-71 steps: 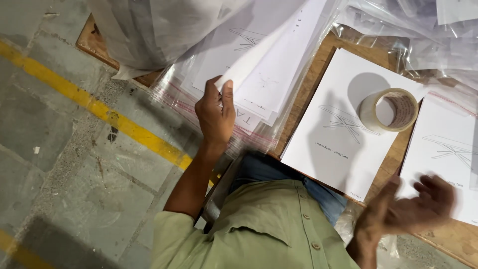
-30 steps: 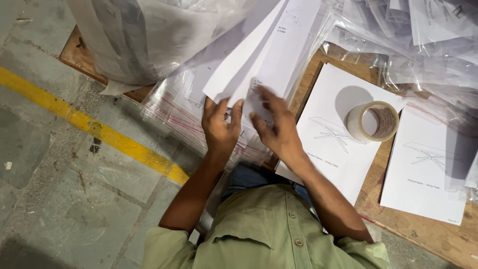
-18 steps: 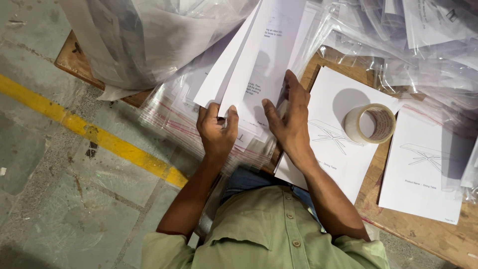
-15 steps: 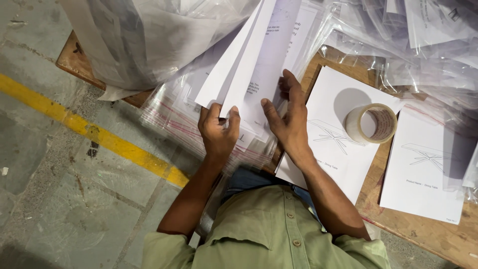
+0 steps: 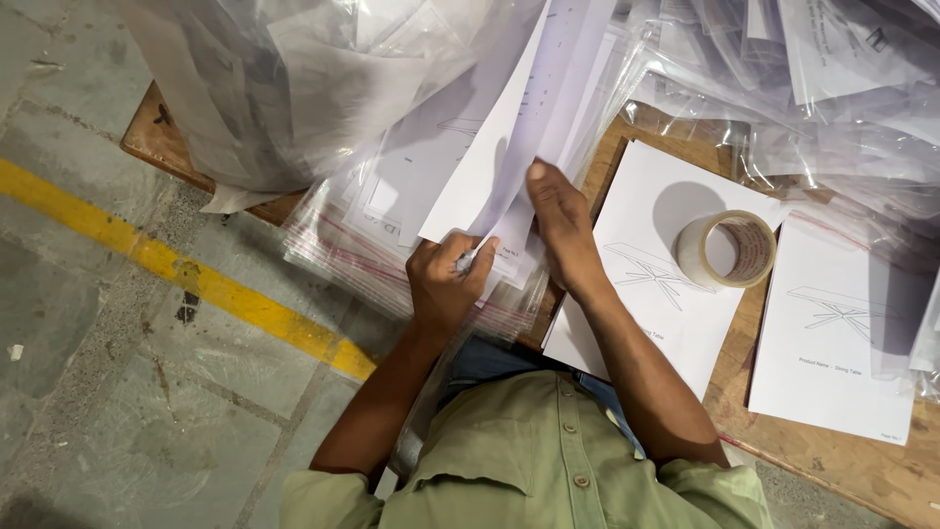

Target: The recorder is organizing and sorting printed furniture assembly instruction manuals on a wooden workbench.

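Head view: my left hand (image 5: 446, 284) is curled tight, pinching the lower corner of the white sheets (image 5: 509, 176) over the clear zip bags (image 5: 338, 250). My right hand (image 5: 560, 220) lies flat, fingers stretched along the sheets' edge; whether it grips I cannot tell. A tape roll (image 5: 727, 250) rests on a printed sheet (image 5: 651, 284) on the wooden table (image 5: 862, 465).
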